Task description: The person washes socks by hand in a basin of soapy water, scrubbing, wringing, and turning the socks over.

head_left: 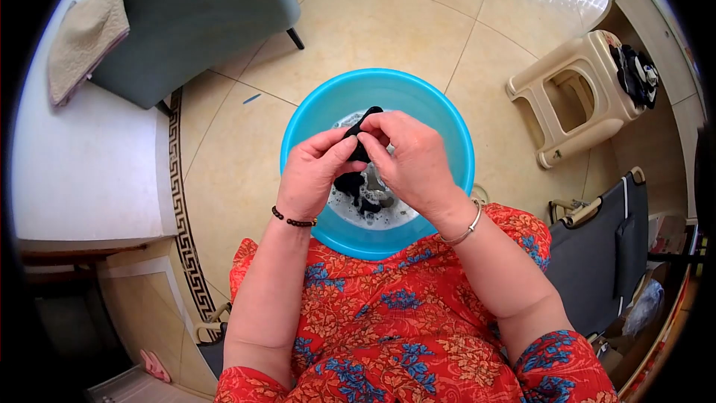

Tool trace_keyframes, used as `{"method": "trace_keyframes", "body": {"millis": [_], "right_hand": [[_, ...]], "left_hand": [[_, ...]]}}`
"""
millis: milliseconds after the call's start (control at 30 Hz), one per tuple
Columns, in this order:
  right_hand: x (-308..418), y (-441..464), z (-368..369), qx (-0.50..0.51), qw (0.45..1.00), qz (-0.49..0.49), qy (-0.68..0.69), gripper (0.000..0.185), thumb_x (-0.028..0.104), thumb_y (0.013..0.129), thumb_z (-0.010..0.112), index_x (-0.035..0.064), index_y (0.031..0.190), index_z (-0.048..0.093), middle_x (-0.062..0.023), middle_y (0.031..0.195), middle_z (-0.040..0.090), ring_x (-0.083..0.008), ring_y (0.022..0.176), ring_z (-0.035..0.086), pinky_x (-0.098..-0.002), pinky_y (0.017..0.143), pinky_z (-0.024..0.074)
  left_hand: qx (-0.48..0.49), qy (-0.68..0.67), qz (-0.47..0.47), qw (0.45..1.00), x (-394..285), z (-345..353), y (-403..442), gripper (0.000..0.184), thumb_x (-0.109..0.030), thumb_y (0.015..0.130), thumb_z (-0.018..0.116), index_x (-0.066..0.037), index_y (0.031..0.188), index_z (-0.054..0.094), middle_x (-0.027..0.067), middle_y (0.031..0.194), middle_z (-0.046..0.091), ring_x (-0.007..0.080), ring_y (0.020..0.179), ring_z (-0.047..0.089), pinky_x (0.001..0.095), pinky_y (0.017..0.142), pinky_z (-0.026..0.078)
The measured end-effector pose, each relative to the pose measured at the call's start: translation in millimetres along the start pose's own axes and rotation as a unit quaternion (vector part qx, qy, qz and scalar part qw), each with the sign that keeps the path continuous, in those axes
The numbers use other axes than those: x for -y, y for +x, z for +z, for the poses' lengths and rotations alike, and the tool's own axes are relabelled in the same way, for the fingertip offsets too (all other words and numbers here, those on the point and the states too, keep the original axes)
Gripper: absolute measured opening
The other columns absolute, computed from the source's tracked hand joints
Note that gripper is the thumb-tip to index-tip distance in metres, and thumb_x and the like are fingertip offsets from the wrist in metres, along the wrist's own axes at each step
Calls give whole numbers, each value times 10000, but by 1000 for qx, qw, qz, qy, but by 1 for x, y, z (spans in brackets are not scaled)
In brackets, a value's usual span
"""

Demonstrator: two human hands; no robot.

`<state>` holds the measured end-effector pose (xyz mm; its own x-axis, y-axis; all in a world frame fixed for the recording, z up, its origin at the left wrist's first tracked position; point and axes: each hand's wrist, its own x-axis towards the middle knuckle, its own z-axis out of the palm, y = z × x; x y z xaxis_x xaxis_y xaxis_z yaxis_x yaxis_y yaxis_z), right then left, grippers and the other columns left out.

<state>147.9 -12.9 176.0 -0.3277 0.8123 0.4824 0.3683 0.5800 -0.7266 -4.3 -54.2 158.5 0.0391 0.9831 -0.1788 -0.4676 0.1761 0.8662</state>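
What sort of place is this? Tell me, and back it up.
Probably a living room in a home: an upholstered chair and a beige plastic stool stand on the tiled floor, around a blue basin of sudsy water.

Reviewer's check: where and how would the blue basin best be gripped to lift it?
The blue basin is probably best taken by its rim at the left and right sides, one grip on each, coming from outside. It is round and wide, the rim is bare there, and opposite holds should help keep the soapy water level.
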Motion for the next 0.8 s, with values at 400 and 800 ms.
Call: {"method": "trace_keyframes", "body": {"millis": [400, 800], "right_hand": [[-11, 5, -3, 17, 943, 240, 228, 181, 157, 867, 523, -5, 796, 561, -101, 627, 580, -181, 589, 597, -302, 551, 465], [-2, -2, -3, 58, 986, 107, 111, 139, 153, 822, 594, 17, 793, 594, -99, 673, 604, -204, 600, 592, -303, 551, 460]], "left_hand": [[-33, 17, 8, 999, 2, 3, -2, 210, -114, 883, 575, -1, 1055, 618, 64, 969, 635, 128, 809, 613, 256, 682, 539], [-13, -116, -13, 993, 2, -12, 0, 183, -119, 895, 563, -25, 1046, 603, 60, 957, 640, 117, 816, 618, 262, 678, 545]]}}
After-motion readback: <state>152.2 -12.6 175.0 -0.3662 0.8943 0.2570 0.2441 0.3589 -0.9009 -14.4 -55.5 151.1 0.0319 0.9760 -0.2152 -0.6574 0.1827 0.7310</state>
